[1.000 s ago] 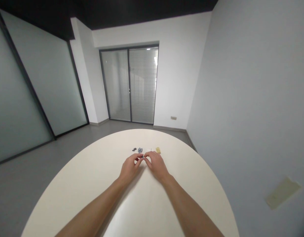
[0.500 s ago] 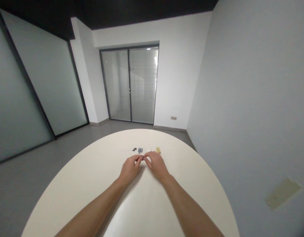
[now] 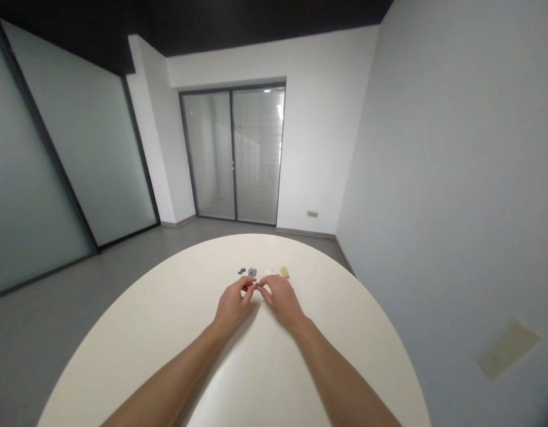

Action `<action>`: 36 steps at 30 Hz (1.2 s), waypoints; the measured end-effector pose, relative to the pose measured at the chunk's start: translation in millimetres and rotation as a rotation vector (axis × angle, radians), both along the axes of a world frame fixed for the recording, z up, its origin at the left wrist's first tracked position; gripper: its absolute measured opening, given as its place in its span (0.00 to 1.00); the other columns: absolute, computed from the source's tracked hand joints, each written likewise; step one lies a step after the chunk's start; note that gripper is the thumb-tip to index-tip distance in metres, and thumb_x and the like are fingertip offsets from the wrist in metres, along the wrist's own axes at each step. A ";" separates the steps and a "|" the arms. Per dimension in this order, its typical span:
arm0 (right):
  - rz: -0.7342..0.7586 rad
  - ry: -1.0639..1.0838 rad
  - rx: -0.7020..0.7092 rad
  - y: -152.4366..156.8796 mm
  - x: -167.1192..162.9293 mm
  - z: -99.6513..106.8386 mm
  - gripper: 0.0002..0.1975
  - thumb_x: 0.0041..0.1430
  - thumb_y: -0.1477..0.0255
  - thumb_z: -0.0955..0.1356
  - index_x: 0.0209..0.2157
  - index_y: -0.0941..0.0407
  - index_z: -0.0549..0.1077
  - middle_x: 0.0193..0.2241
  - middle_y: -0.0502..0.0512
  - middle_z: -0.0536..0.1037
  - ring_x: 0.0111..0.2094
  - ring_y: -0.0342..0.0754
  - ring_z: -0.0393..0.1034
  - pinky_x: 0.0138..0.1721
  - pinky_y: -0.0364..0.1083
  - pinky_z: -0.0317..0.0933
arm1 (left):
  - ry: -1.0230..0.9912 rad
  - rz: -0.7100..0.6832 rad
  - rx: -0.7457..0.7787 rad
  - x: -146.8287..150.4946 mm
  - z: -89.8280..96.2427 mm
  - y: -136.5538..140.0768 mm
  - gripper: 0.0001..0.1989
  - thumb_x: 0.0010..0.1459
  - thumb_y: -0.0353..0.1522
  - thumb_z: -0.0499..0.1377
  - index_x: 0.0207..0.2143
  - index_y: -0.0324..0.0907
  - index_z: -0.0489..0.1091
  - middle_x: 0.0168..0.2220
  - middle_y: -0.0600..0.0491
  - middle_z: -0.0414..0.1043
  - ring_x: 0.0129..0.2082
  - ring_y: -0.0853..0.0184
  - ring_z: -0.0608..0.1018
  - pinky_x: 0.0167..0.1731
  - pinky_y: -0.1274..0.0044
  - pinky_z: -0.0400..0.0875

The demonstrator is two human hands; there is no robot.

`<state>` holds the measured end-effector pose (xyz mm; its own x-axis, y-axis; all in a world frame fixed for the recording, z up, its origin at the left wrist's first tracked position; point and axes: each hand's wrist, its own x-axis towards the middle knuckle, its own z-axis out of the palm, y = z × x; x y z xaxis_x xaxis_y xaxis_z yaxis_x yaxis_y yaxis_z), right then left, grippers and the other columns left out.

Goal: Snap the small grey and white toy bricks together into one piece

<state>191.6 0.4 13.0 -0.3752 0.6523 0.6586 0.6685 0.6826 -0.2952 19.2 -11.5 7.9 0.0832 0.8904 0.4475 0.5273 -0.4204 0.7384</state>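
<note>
My left hand [image 3: 232, 301] and my right hand [image 3: 280, 296] meet over the middle of the table. Both are closed in a pinch, fingertips together, on a small grey piece [image 3: 257, 285] whose kind is too small to make out. Just beyond the fingers lie blue-grey small parts [image 3: 252, 272], with dark small parts [image 3: 242, 271] to their left. White small parts [image 3: 268, 272] sit behind my right hand, partly covered by it. To their right is a pale yellow piece [image 3: 285, 272].
A round cream table [image 3: 136, 338] fills the foreground, its curved edge in view on both sides. Beyond it stand a glass door with blinds [image 3: 257, 154] and frosted glass panels [image 3: 87, 136]. A plain wall [image 3: 456, 178] runs close along the right.
Both hands stay together over nearly the same spot. The fingers have shifted slightly around the small grey piece, and the camera view has tilted a little.
</note>
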 end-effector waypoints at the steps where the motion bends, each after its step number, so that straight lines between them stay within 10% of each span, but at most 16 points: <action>1: -0.002 -0.001 -0.002 -0.3 -0.1 0.3 0.06 0.67 0.69 0.65 0.38 0.54 0.73 0.36 0.54 0.78 0.41 0.51 0.71 0.44 0.50 0.62 | -0.004 -0.007 0.002 0.0 0.2 -0.4 0.13 0.62 0.36 0.54 0.46 0.45 0.73 0.42 0.51 0.79 0.39 0.65 0.79 0.43 0.73 0.71; 36: -0.021 -0.009 -0.014 1.9 1.0 -1.9 0.02 0.64 0.70 0.69 0.36 0.54 0.73 0.35 0.52 0.79 0.40 0.50 0.71 0.44 0.50 0.61 | 0.067 -0.036 0.005 -7.2 -2.2 3.0 0.15 0.61 0.37 0.55 0.45 0.46 0.77 0.46 0.50 0.79 0.44 0.62 0.78 0.44 0.72 0.73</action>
<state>192.5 2.3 11.1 -0.3669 0.6691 0.6463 0.6852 0.6643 -0.2986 12.0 -8.5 5.7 0.1454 0.8840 0.4444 0.5598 -0.4439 0.6998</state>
